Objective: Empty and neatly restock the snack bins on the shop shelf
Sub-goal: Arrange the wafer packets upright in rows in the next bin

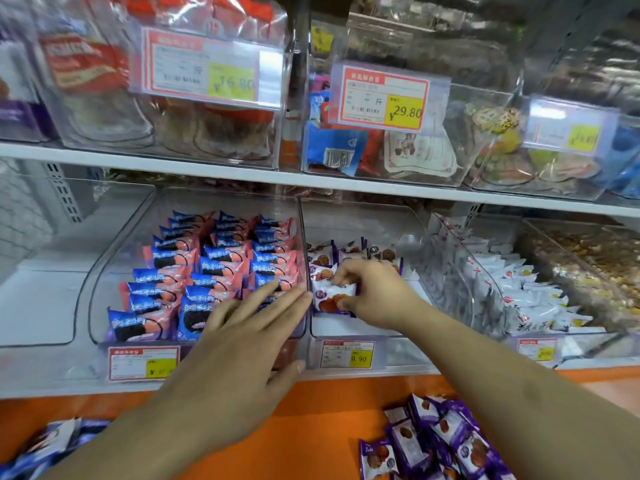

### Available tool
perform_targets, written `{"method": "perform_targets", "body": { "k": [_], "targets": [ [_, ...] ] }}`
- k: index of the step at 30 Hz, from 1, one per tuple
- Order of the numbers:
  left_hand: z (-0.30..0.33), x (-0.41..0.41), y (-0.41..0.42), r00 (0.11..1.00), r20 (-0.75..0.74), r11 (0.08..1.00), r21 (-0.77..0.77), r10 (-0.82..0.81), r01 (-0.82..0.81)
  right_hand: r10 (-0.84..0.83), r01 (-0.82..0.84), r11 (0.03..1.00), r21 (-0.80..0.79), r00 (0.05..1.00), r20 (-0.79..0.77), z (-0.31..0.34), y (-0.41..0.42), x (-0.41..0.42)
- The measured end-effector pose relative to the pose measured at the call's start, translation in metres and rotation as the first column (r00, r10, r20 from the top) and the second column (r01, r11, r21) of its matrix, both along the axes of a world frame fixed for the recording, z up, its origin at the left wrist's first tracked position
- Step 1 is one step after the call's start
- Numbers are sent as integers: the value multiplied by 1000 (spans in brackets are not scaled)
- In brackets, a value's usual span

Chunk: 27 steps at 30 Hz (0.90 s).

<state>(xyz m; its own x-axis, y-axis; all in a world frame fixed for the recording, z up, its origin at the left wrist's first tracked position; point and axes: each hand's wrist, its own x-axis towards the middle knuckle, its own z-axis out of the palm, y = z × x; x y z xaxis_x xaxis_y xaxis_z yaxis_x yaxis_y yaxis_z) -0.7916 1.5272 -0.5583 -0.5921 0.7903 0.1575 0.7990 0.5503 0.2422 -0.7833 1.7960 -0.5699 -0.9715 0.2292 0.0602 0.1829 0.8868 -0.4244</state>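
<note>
From the head camera, a shop shelf holds a row of clear plastic bins. The right hand (372,292) reaches into the middle bin (408,233), its fingers and thumb curled round a white and purple snack packet (334,297) at the front left of that bin. More purple packets (349,252) stand in rows behind it, towards the back of the same bin.

The left hand (242,344) lies flat with straight, spread fingers, holding nothing; its fingertips reach the clear wall between the middle bin and the bin on the left (104,271). That left bin is packed with tidy rows of blue and pink biscuit packets (214,268).

On the orange ledge (311,427) below the shelf, a loose heap of purple packets (440,441) lies at the right, and a few blue packets (52,441) lie at the far left. A price tag reading 9.90 (347,354) hangs on the front of the middle bin. To the right, another bin holds white packets (530,296). The upper shelf carries more clear bins with yellow and red price tags (384,97).
</note>
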Motion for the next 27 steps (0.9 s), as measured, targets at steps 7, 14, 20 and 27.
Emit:
{"method": "perform_targets", "body": {
  "k": [7, 14, 20, 27],
  "targets": [
    [-18, -9, -2, 999, -36, 996, 84, -29, 31, 121, -110, 953, 281, 992, -22, -16, 0, -26],
    [-23, -10, 0, 999, -29, 996, 92, -16, 19, 120, -83, 925, 371, 990, -77, -17, 0, -33],
    [-19, -7, -1, 1000, -11, 995, 94, -16, 17, 90, -61, 934, 351, 994, -67, -19, 0, -33],
    [-18, -4, -1, 1000, 4, 992, 122, -8, 7, 82, -70, 955, 289, 996, -31, -22, 4, -28]
  ]
}}
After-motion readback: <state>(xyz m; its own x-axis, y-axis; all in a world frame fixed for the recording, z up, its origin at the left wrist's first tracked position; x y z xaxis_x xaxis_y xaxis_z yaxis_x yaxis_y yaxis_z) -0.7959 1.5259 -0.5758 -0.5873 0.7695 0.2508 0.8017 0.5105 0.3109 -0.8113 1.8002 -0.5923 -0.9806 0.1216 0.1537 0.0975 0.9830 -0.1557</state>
